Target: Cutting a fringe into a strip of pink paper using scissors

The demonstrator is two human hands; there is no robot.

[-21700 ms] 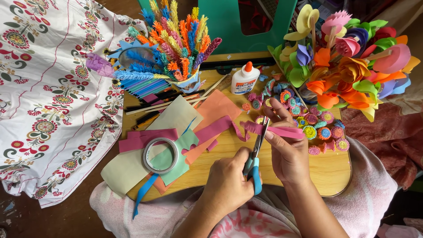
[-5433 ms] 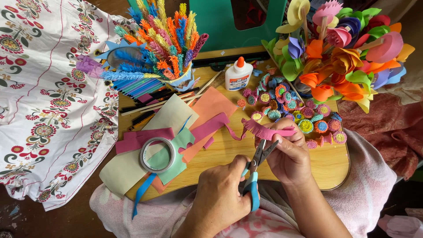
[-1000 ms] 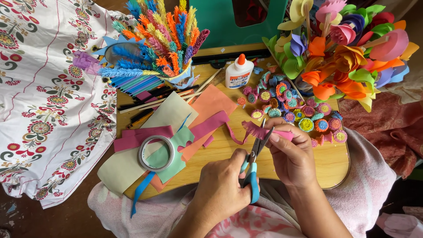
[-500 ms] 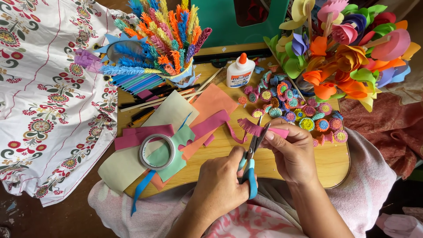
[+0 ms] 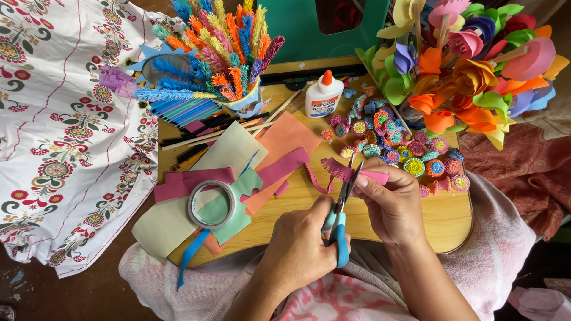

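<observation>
Left hand grips the scissors, fingers closed through the blue handles, blades up toward twelve o'clock. Right hand pinches the pink strip, thumb and fingers clamped on its right end, fringed edge hanging left. The blades meet the strip right at that fringe, above the wooden board on the person's lap.

Containers now. At eleven o'clock of the hands, a small cup stands packed with fringed paper stems in orange, blue, yellow and pink, fanning wide. At two o'clock, a big bunch of paper flowers, orange, green, purple; what holds them I cannot tell.

Around the work: a glue bottle with orange cap stands upright at twelve. Between it and the right hand lies a cluster of little rolled paper buds, crowding close to the strip. At nine o'clock, a tape roll rests on loose foam sheets, pink, green, cream, orange. Sticks and pencils lie beyond them. A floral cloth covers the far left.
</observation>
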